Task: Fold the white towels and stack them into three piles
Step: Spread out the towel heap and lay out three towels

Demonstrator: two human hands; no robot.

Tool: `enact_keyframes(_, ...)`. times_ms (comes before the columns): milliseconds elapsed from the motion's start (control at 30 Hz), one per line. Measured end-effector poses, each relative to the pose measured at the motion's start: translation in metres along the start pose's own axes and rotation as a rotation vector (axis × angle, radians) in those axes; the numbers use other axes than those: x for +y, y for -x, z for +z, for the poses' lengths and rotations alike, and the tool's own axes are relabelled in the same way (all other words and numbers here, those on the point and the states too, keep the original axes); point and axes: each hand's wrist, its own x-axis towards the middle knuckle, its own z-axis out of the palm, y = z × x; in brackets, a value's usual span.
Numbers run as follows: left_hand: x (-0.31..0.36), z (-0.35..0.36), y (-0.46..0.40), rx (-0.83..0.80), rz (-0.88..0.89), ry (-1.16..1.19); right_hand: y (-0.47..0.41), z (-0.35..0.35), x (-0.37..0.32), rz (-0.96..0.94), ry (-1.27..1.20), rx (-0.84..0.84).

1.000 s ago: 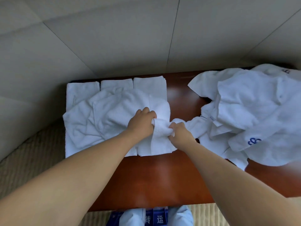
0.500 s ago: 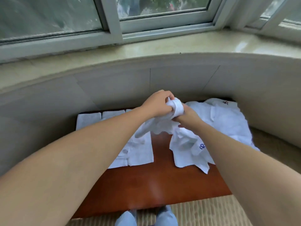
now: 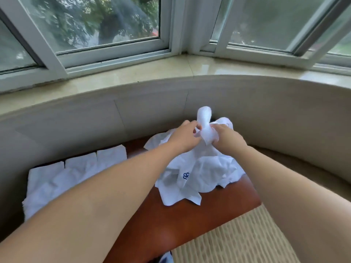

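A: So, status on the fold job?

B: Partway, by my read. Three folded towels (image 3: 79,168) sit side by side on the left of the surface (image 3: 171,228), far edge. Looks like three pile starts. How many layers each, can't tell; the left forearm covers the near part.

A: What's left?

B: A loose heap of unfolded towels (image 3: 199,175) on the right half of the surface, one with a blue logo (image 3: 186,175) showing. Count unclear, they're crumpled together. I'd say most of the folding remains.

A: Hands?

B: Both are up over the heap, close together. The held towel (image 3: 206,128) is bunched between them, with a rounded loop sticking up past the fingers toward the wall. Left hand (image 3: 187,136): fingers curled, pinching the cloth on its left side. Right hand (image 3: 227,137): closed round the cloth from the right, cloth hanging below the grip.

A: Is the held towel clear of the heap?

B: Can't tell. Its lower part runs down into the heap behind the wrists, white on white.

A: Step in hand?

B: My guess: separating one towel, finding an edge to spread before folding. Nothing flat yet.

A: Risk?

B: It could drag neighbours off the heap if it's snagged. The near right edge of the surface is close.
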Motion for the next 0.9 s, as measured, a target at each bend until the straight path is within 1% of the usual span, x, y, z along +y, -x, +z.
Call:
enact_keyframes(67, -0.023, 0.03, 0.002, -0.082, -0.065, -0.04, 0.001, 0.03, 0.016, -0.013, 0.036, -0.127)
enact_keyframes(100, -0.035, 0.041, 0.005, -0.106, -0.089, -0.056, 0.002, 0.044, 0.021, -0.017, 0.027, -0.158)
enact_keyframes(233, -0.074, 0.058, 0.012, -0.166, -0.198, -0.109, 0.002, 0.08, 0.021, -0.039, -0.028, -0.199)
enact_keyframes(367, -0.104, 0.045, 0.019, -0.152, -0.283, -0.159, -0.01, 0.095, -0.003, -0.095, -0.023, -0.221)
enact_keyframes(500, -0.142, 0.025, 0.039, -0.11, -0.345, -0.159, -0.021, 0.116, -0.048, -0.155, -0.007, -0.252)
enact_keyframes(733, -0.232, -0.02, 0.111, -0.026, -0.485, -0.139, -0.03, 0.173, -0.159, -0.327, 0.031, -0.326)
enact_keyframes(900, -0.311, -0.042, 0.173, 0.012, -0.58, -0.104, -0.028, 0.228, -0.243, -0.433, 0.145, -0.392)
